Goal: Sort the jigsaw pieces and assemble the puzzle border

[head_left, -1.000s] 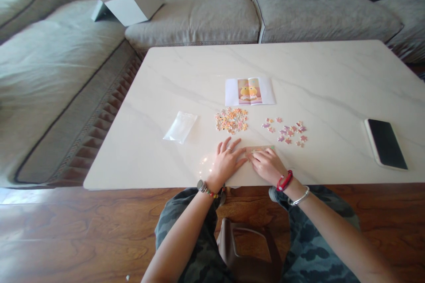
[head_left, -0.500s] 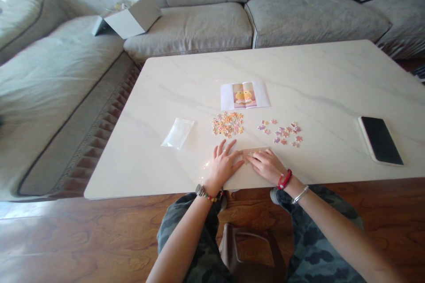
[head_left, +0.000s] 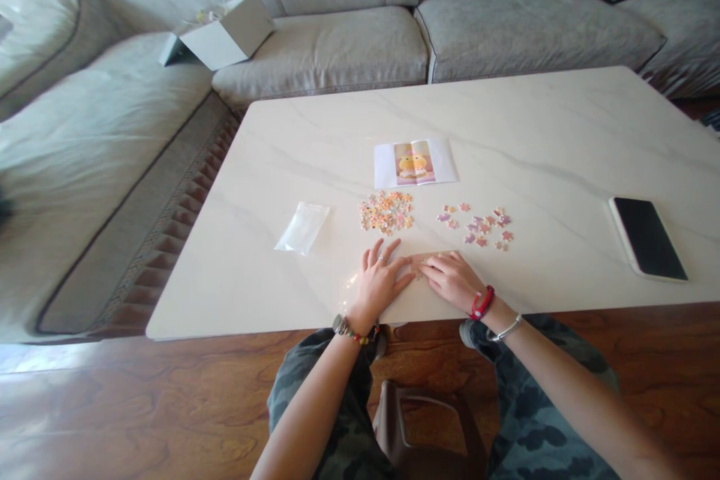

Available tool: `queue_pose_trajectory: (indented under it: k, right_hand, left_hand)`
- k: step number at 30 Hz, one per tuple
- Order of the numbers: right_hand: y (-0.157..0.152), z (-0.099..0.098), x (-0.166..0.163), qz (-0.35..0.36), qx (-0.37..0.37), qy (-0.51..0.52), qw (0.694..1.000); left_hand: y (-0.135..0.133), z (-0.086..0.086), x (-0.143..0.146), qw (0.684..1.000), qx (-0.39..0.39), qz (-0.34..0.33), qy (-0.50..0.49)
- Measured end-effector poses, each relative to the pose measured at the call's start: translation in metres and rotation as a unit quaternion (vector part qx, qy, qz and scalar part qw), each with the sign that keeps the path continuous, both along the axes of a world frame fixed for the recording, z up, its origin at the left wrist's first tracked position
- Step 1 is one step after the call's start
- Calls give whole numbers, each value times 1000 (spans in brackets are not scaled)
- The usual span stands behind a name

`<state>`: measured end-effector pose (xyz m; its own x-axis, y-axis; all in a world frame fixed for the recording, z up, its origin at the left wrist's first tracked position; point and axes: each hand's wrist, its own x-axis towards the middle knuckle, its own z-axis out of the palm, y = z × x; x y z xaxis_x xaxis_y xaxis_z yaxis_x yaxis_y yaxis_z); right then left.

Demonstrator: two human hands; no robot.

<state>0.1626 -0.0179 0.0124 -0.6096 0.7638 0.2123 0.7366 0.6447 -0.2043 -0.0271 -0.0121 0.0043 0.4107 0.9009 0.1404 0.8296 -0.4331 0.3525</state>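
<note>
My left hand [head_left: 381, 281] lies flat on the white marble table [head_left: 315, 142], fingers spread. My right hand [head_left: 451, 279] rests beside it, fingertips pressing on a joined strip of puzzle pieces [head_left: 427, 258] that shows between the two hands and is mostly hidden. Just beyond the left hand sits a dense heap of orange and pink puzzle pieces [head_left: 386, 211]. A looser scatter of pink and purple pieces [head_left: 479, 226] lies beyond the right hand. A folded reference sheet with a yellow cartoon picture [head_left: 415, 163] lies further back.
An empty clear plastic bag [head_left: 302, 226] lies left of the pieces. A black phone [head_left: 647, 237] rests near the table's right edge. A grey sofa [head_left: 349, 30] wraps around the table, with a white box [head_left: 228, 31] on its cushion. A brown stool [head_left: 419, 427] stands between my knees.
The view has shifted slightly; both hands stay on the table over the joined strip, with hardly any movement of fingers.
</note>
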Motion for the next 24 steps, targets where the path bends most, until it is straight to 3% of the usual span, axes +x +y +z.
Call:
queue_pose_trajectory:
  k: [5,9,11,13,16,24]
  right_hand:
    - [16,5,47,-136,27,76,987]
    - [29,6,125,-312,44,158,936]
    - [28,3,159,-360,22,180,915]
    - [25,-1,179,-343,-34,194,919]
    - [22,-4,183,-283,-90,178,938]
    - [36,-6,153,-268,-73,141,950]
  left_hand:
    - [2,-2,0,1000,-3,-8,-1]
    - [7,-1,-3,999,4,-39,-1]
    - [11,0,-5,998,10,-55,-17]
    - [17,0,-7,996,20,-68,-48]
    - [30,1,-7,991,42,-72,-106]
    - [55,3,4,982,54,-111,-141]
